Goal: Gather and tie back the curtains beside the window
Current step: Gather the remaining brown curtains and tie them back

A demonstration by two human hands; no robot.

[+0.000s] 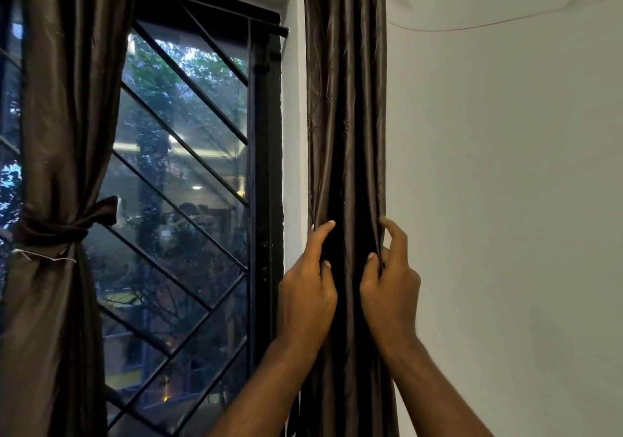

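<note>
- Both hands are working the right curtain (345, 126), which is hanging in tight folds against the wall (505, 200), right of the window (188, 173).
- The left hand (308, 288) is gripping the curtain's left edge, fingers curled into the folds.
- The right hand (391, 285) is pinching the right edge between thumb and fingers, index finger raised.
- Over on the left, the other curtain (64, 99) is hanging gathered, a fabric tie (64, 227) knotted around its middle.
</note>
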